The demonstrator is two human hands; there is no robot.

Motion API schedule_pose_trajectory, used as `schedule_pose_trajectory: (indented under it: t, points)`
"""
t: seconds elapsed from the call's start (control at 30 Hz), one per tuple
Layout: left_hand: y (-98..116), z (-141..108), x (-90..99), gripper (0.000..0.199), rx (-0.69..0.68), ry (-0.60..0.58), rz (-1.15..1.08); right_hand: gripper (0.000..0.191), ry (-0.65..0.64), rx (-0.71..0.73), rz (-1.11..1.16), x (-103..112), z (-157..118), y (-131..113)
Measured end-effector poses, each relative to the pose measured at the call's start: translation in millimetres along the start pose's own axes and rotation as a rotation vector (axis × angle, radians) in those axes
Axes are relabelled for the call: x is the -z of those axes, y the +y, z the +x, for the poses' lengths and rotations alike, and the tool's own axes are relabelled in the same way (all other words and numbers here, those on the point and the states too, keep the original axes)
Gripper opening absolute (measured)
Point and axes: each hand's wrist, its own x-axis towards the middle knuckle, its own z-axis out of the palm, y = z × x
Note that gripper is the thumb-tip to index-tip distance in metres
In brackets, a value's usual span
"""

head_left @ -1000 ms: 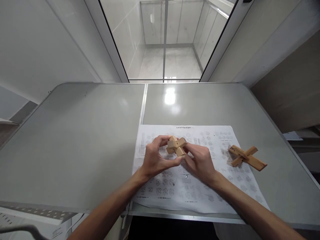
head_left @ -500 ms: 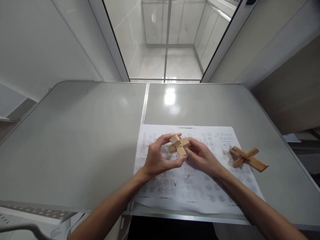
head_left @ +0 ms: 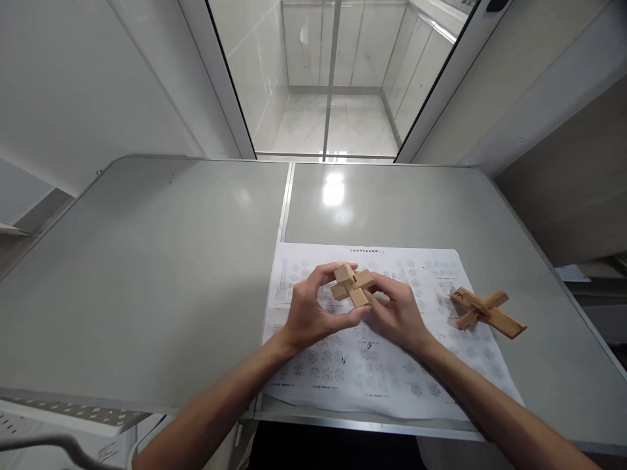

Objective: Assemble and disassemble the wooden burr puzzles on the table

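Note:
Between my hands is a small wooden interlocking puzzle made of pale crossed bars, held just above the paper. My left hand grips it with the thumb at the near end and a finger at the far end. On the other side, my right hand pinches the right bar between thumb and fingers. Part of the puzzle's underside and right end is hidden by the fingers. A second, darker wooden cross-shaped puzzle lies to the right, partly over the paper's edge.
A large printed sheet with several rows of small diagrams lies under my hands. The grey folding table has a metal seam running away from me. Beyond its far edge stands a framed glass door. A white perforated item is at lower left.
The view has shifted very slightly. Both hands keep their hold on the puzzle, which has turned a little; the right-hand fingers have shifted slightly against it.

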Motion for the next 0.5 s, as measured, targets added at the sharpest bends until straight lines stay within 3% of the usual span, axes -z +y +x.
schedule_pose_trajectory:
  t: [0.1,0.3,0.5]
  points:
    - [1.3,-0.8,-1.9,0.058,0.027,0.026,0.002,0.013,0.021,-0.002,0.008,-0.2,-0.1,0.3]
    - [1.8,1.0,1.2,0.053,0.045,0.001,-0.025,0.023,-0.133,-0.088,0.161,4.0,3.8,0.6]
    - [0.6,1.4,2.8,0.052,0.075,-0.020,-0.066,0.029,-0.138,-0.133,0.210,4.2,4.6,0.9]
